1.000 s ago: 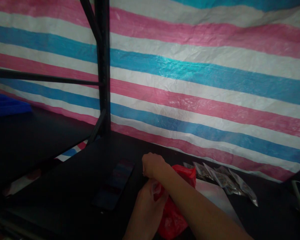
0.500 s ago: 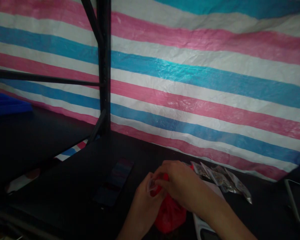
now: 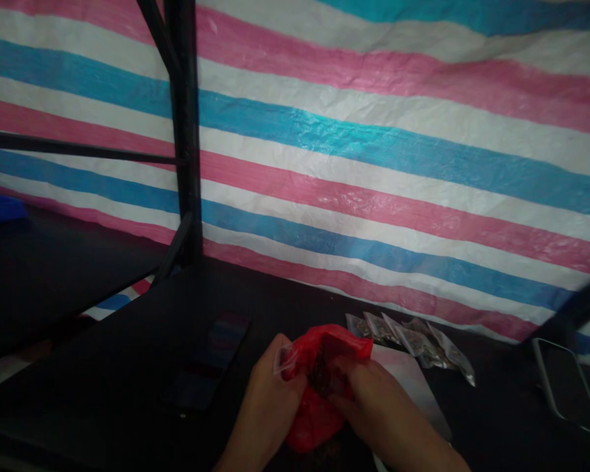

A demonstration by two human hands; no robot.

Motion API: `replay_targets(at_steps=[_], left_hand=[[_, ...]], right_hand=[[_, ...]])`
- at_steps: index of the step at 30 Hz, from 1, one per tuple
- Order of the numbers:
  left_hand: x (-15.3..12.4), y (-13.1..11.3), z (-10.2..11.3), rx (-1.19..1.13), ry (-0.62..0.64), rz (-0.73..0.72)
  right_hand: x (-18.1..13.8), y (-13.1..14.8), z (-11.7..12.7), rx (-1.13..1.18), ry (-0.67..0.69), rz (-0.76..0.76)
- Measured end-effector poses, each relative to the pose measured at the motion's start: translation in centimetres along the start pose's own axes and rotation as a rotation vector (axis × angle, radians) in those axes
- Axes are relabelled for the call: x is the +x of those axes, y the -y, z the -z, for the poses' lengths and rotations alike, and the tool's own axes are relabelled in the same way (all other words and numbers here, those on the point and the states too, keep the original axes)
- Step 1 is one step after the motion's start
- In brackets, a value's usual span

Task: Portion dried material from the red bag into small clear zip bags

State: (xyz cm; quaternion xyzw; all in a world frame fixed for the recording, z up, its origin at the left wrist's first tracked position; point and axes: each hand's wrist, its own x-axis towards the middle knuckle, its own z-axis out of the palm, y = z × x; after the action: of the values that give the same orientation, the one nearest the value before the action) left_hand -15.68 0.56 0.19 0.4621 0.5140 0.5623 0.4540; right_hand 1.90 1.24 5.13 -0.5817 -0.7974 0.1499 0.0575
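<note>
A red plastic bag (image 3: 314, 419) stands with its mouth spread, and small dark pieces (image 3: 318, 375) show inside. My left hand (image 3: 274, 387) is closed on the bag's left edge. A small clear plastic bag (image 3: 285, 358) sticks up from that same hand. My right hand (image 3: 361, 387) reaches into the mouth from the right, its fingers bent inward against the dark pieces. Shadow hides its fingertips, so what they pinch does not show. Just right of the red bag, partly under my right forearm, lies a pale flat device (image 3: 413, 387).
Several clear bags with small brownish contents (image 3: 417, 341) lie in a row behind the device. A dark phone (image 3: 209, 360) rests at left, another phone-like device (image 3: 568, 387) at far right. A black post (image 3: 187, 144) and striped sheeting (image 3: 373, 183) bound the black table (image 3: 255, 295).
My hands have moved apart, and the red bag's mouth has opened between them. My right hand has dropped to the mouth's right side, fingers inside. The view has shifted slightly right.
</note>
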Motion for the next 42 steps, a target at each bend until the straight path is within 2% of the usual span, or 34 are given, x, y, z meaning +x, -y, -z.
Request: replay_targets(at_steps=[7, 10, 16, 19, 23, 27, 33, 35, 38, 40, 42], left_hand=[[0.1, 0.0, -0.4, 0.027, 0.006, -0.022], [0.2, 0.4, -0.6, 0.055, 0.015, -0.048], [0.1, 1.3, -0.8, 0.144, 0.05, -0.106], [0.1, 1.1, -0.7, 0.174, 0.071, -0.14], [0.2, 0.7, -0.3, 0.212, 0.043, -0.171], [0.4, 0.8, -0.2, 0.231, 0.011, -0.183], [0.6, 1.4, -0.2, 0.292, -0.042, -0.198], [0.4, 1.1, -0.1, 0.359, -0.089, -0.186], [-0.6, -0.2, 0.1, 0.489, -0.231, -0.139], [-1.7, -1.2, 0.1, 0.661, -0.322, -0.058], [-3.0, -2.0, 0.1, 0.85, -0.344, -0.031]], right_hand=[[-0.5, 0.2, 0.4, -0.068, -0.004, -0.039], [-0.6, -0.1, 0.1, -0.039, -0.004, 0.006], [-0.3, -1.3, -0.5, 0.011, -0.068, -0.052], [0.6, -1.0, -0.1, -0.136, -0.122, -0.071], [2.3, 0.2, 0.5, -0.313, -0.059, 0.042], [3.2, 0.5, 0.7, -0.295, -0.004, 0.176], [2.0, -0.8, 1.1, -0.169, 0.052, 0.309], [1.4, -0.8, 1.3, -0.15, 0.071, 0.27], [0.7, -0.1, 1.5, -0.203, 0.096, 0.164], [0.3, 0.8, 1.5, -0.236, 0.11, 0.102], [0.0, 1.9, 1.3, -0.273, 0.128, 0.034]])
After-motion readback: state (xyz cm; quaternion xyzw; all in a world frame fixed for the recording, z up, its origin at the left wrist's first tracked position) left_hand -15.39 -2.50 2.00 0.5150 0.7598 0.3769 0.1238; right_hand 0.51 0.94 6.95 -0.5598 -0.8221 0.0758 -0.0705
